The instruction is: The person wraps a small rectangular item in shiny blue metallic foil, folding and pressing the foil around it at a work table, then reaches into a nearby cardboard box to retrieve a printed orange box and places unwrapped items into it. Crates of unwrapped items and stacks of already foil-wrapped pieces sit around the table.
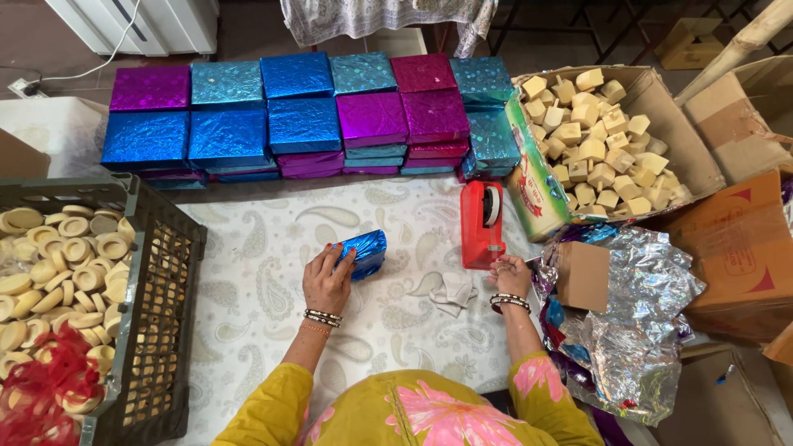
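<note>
The left hand [327, 279] lies on a small block wrapped in shiny blue foil [364, 251]. Its fingers curl over the block and hold it down on the paisley sheet [264, 272], near the middle. The right hand [510, 272] is at the base of the red tape holder [482, 225], by the sheet's right edge. Its fingers are bent and pinch together; what they hold is too small to tell. A crumpled white scrap [452, 291] lies between the hands. Stacks of blue and purple foil boxes [314, 116] line the sheet's far edge. A cardboard box of tan blocks [599, 140] sits at the far right corner.
</note>
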